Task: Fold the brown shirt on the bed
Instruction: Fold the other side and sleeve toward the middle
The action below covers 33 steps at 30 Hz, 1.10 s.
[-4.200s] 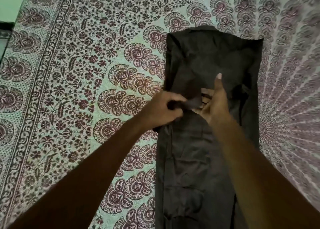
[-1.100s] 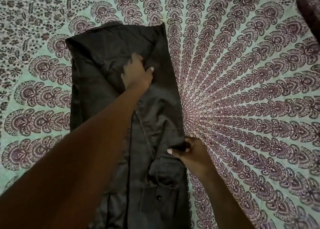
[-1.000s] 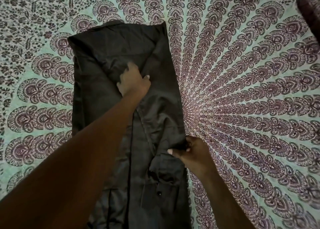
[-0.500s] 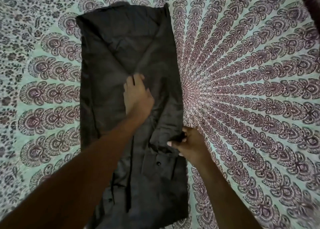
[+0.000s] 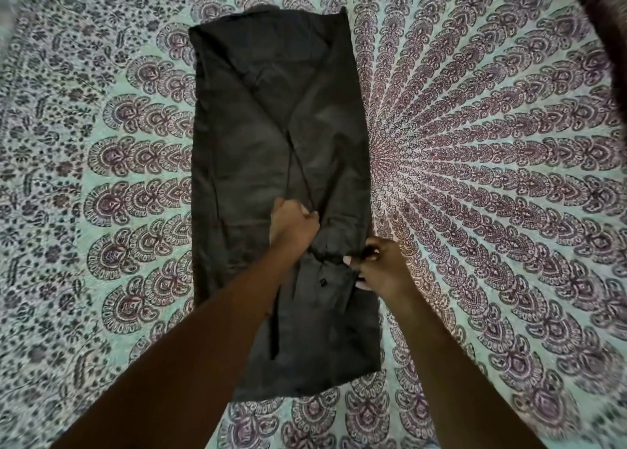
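Since half a second ago my left hand (image 5: 293, 226) has slid down the brown shirt (image 5: 251, 150) toward me, from lying flat and open on the cloth to a clenched fist that bunches a fold of the fabric. Creases run away from the fist toward the far end of the shirt. My right hand (image 5: 378, 267) sits at about the same spot as before, on the shirt's right edge, just right of and slightly nearer than the left hand. Its fingers are curled and pinch the edge of the cloth.

The shirt lies as a long narrow strip on the bed (image 5: 492, 184), its sides folded in. Most of its length stretches beyond both hands; the shorter near end lies under my forearms. A small dark button (image 5: 322, 281) shows on a pocket flap between the two hands, just near of them. The patterned bedsheet is bare on both sides of the shirt. A dark blurred shape (image 5: 607, 24) sits far right of the right hand; I cannot tell what it is.
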Each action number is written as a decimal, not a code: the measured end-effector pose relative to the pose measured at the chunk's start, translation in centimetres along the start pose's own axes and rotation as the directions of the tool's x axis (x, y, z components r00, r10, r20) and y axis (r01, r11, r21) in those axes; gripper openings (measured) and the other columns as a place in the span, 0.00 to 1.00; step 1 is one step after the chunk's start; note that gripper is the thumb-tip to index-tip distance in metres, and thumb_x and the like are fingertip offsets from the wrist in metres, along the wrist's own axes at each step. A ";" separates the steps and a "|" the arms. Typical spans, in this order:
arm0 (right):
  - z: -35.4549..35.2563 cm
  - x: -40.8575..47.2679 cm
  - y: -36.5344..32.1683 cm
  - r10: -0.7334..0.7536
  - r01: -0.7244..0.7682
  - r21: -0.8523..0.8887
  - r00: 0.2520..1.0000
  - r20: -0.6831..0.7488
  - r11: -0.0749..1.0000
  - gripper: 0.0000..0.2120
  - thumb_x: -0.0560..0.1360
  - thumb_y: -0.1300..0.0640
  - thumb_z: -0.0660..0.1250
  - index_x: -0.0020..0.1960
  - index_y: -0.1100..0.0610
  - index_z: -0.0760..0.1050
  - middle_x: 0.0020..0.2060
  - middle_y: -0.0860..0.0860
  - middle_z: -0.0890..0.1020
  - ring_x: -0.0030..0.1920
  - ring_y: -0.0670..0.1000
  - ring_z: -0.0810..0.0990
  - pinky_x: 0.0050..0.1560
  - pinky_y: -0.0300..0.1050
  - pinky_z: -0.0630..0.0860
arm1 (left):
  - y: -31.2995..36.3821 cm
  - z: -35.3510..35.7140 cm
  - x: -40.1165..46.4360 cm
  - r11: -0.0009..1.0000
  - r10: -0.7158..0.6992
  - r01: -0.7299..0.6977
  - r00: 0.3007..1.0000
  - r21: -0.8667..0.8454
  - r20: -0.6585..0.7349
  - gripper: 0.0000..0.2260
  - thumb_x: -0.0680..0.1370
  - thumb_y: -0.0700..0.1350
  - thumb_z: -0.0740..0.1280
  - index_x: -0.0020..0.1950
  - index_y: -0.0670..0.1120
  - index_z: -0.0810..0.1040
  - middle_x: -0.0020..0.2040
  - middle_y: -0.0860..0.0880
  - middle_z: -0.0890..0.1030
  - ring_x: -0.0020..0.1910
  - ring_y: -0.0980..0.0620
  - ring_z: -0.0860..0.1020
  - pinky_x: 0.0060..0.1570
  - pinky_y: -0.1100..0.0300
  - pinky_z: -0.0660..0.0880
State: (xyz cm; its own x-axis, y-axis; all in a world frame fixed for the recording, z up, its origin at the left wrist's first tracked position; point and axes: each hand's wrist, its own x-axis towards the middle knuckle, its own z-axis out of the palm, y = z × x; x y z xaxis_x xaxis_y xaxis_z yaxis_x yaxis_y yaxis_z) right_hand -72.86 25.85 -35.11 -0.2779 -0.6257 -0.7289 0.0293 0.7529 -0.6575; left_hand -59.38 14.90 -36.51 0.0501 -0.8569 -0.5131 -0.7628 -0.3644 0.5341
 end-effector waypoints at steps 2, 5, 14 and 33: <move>0.2 -0.7 0.0 0.019 -0.019 0.070 1.000 -0.002 0.997 0.09 0.75 0.65 0.73 0.40 0.53 0.79 0.39 0.52 0.84 0.40 0.53 0.84 0.41 0.56 0.84 | 0.2 -0.2 -1.3 0.997 -0.045 0.046 0.999 -0.059 0.008 0.15 0.81 0.52 0.66 0.53 0.40 0.79 0.59 0.38 0.80 0.59 0.38 0.78 0.53 0.56 0.73; 0.9 -1.7 0.2 -0.040 0.045 0.168 0.999 -0.029 0.985 0.08 0.78 0.66 0.70 0.44 0.55 0.82 0.44 0.56 0.86 0.42 0.54 0.84 0.44 0.61 0.83 | -0.8 -0.2 -3.2 0.982 -0.125 0.134 0.989 -0.130 0.077 0.25 0.80 0.63 0.59 0.60 0.44 0.79 0.60 0.38 0.81 0.60 0.36 0.79 0.58 0.54 0.75; 1.0 -5.2 1.9 -0.053 0.062 0.461 0.998 -0.032 0.885 0.06 0.80 0.67 0.66 0.55 0.64 0.79 0.47 0.59 0.85 0.48 0.57 0.84 0.49 0.60 0.82 | -6.3 -0.9 -7.0 0.776 -0.113 0.320 0.919 -0.544 0.378 0.09 0.77 0.51 0.73 0.42 0.46 0.83 0.38 0.52 0.85 0.41 0.51 0.81 0.40 0.59 0.72; 1.6 -6.2 6.6 -0.134 0.096 -0.169 0.964 -0.232 0.981 0.16 0.71 0.64 0.78 0.39 0.48 0.74 0.37 0.48 0.83 0.38 0.51 0.84 0.38 0.57 0.85 | -12.1 1.1 -11.5 0.946 0.323 -0.321 0.946 -0.035 0.042 0.16 0.73 0.40 0.77 0.60 0.47 0.82 0.49 0.46 0.77 0.35 0.51 0.76 0.46 0.60 0.77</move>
State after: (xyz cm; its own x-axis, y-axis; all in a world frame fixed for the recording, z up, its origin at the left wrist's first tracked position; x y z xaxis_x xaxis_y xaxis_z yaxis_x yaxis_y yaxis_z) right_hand -69.43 34.42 -35.24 -0.4941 -0.6566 -0.5699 -0.1602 0.7130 -0.6826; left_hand -51.44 29.59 -37.85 -0.2256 -0.9126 -0.3410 -0.7152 -0.0825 0.6940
